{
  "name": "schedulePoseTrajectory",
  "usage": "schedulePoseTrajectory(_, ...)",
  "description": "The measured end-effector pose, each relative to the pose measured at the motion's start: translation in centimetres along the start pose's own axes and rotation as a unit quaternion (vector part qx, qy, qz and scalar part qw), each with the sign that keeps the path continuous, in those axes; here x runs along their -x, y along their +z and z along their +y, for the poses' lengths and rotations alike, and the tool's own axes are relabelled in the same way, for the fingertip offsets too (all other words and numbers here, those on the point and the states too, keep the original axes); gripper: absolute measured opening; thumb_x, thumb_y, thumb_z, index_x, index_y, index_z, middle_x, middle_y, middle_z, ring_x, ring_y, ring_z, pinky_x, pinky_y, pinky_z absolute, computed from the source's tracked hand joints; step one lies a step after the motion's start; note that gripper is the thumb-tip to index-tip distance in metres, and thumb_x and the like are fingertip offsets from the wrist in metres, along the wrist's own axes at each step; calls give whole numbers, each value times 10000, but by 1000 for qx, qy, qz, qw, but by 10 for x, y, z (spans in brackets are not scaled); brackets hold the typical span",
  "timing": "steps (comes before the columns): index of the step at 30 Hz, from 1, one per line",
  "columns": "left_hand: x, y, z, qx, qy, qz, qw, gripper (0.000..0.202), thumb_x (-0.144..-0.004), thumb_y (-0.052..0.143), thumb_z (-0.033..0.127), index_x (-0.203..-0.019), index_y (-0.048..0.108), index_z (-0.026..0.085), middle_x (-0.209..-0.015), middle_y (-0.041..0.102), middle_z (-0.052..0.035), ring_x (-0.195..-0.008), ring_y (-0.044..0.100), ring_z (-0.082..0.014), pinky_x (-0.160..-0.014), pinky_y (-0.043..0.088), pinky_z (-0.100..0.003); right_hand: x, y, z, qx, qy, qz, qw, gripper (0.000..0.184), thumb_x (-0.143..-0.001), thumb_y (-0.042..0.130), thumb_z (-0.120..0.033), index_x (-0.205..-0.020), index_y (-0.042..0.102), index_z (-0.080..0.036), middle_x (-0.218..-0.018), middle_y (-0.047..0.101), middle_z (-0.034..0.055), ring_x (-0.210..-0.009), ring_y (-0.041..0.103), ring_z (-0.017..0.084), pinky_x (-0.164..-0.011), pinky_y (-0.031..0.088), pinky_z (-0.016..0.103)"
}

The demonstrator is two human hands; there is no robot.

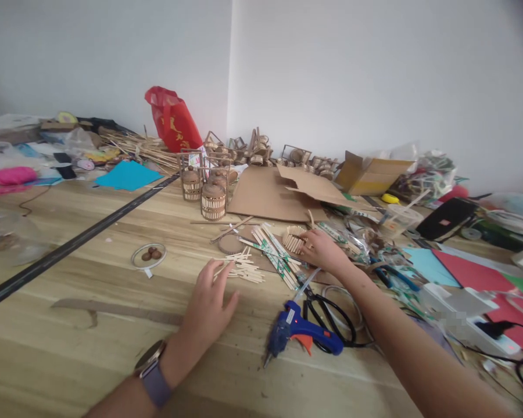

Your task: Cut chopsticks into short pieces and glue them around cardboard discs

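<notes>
My left hand (211,303), with a watch on its wrist, hovers by a loose pile of short wooden sticks (246,268). Its fingers and thumb are spread and nothing shows in them. Farther right, my right hand (325,251) has its fingertips closed at the edge of a small round basket (293,239) walled with short sticks. Green-and-white paper-wrapped sticks (273,255) lie between the hands. Below them rest a blue glue gun (287,328), nozzle toward me, and black-handled scissors (331,316). A brown hoop (229,243) lies behind the stick pile.
Finished stick lanterns (213,202) stand at the back beside flat cardboard (261,194). Left of the hands, a white ring (135,255) encloses several brown beads (151,253). A power strip (466,319) with cables lies right, near a plastic cup (398,220).
</notes>
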State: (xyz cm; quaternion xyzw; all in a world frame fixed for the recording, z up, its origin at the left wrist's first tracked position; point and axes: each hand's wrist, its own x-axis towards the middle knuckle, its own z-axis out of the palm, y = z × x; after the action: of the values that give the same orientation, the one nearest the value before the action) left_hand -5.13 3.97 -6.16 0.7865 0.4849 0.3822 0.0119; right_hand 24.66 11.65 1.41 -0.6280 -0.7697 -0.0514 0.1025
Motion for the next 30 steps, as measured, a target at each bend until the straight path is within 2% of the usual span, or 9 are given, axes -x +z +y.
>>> schedulePoseTrajectory(2, -1, -1, -1, 9, -4, 3, 1000, 377, -895, 473, 216, -1265, 515, 162, -1231, 522, -154, -1188, 491, -302, -1007, 452, -513, 18, -10, -7, -6, 0, 26, 1000, 264, -882, 495, -172, -1098, 635, -112, -1135, 633, 179, -1090, 566, 295, -931, 429, 423)
schedulePoseTrajectory(4, -3, -3, -2, 21, -11, 4, 1000, 339, -902, 459, 216, -1224, 555, 178, -1196, 553, -138, -1150, 516, -288, -993, 462, -502, 44, -22, -19, -21, -8, 20, 1000, 215, -900, 496, -235, -1021, 653, -150, -1030, 666, 140, -974, 616, 274, -840, 479, 391)
schedulePoseTrajectory(6, -5, -6, -2, 30, -17, 2, 999, 316, -910, 440, 213, -1190, 582, 180, -1167, 576, -130, -1120, 534, -277, -976, 473, -489, 75, -29, -34, -73, -20, -61, 995, 220, -929, 475, -303, -892, 661, -192, -851, 692, 73, -783, 649, 228, -684, 498, 321)
schedulePoseTrajectory(8, -7, -10, 0, 32, -21, -4, 999, 303, -918, 423, 212, -1160, 602, 184, -1145, 593, -120, -1103, 547, -267, -961, 484, -469, 105, -30, -47, -113, -20, -169, 979, 168, -895, 525, -271, -836, 668, -206, -802, 698, 49, -745, 661, 218, -658, 499, 303)
schedulePoseTrajectory(10, -9, -16, 4, 28, -22, -12, 999, 297, -922, 417, 219, -1140, 618, 198, -1125, 609, -107, -1089, 561, -259, -949, 490, -447, 126, -23, -56, -126, -13, -214, 969, 119, -855, 580, -236, -895, 688, -204, -908, 716, 74, -810, 683, 241, -690, 520, 318)
schedulePoseTrajectory(16, -25, -37, 14, -50, -31, -76, 995, 291, -895, 485, 273, -1143, 626, 218, -1111, 625, -85, -1039, 596, -251, -895, 502, -385, 140, 1, -50, -170, -39, -181, 968, 208, -862, 563, -193, -1021, 697, -182, -1026, 721, 128, -893, 700, 265, -786, 548, 358)
schedulePoseTrajectory(19, -49, -40, 7, -120, -94, -142, 978, 297, -885, 523, 291, -1147, 635, 209, -1118, 637, -88, -1037, 608, -251, -886, 484, -349, 141, 4, -44, -197, -54, -164, 965, 222, -881, 533, -195, -1041, 687, -189, -1031, 719, 119, -914, 696, 257, -797, 552, 354)
schedulePoseTrajectory(26, -112, -5, -36, -175, -228, -216, 933, 263, -940, 493, 304, -860, 692, 150, -885, 701, -109, -919, 668, -262, -778, 497, -347, 150, 6, -49, -254, -66, -80, 962, 216, -852, 537, -171, -1021, 658, -225, -960, 680, 78, -876, 669, 228, -735, 556, 311)
schedulePoseTrajectory(30, -126, 13, -53, -170, -266, -249, 916, 273, -934, 587, 360, -1112, 609, 154, -1096, 640, -72, -941, 640, -203, -818, 542, -398, 149, 2, -54, -293, -43, -68, 953, 110, -861, 525, -197, -894, 627, -223, -901, 639, 59, -853, 629, 221, -734, 534, 315)
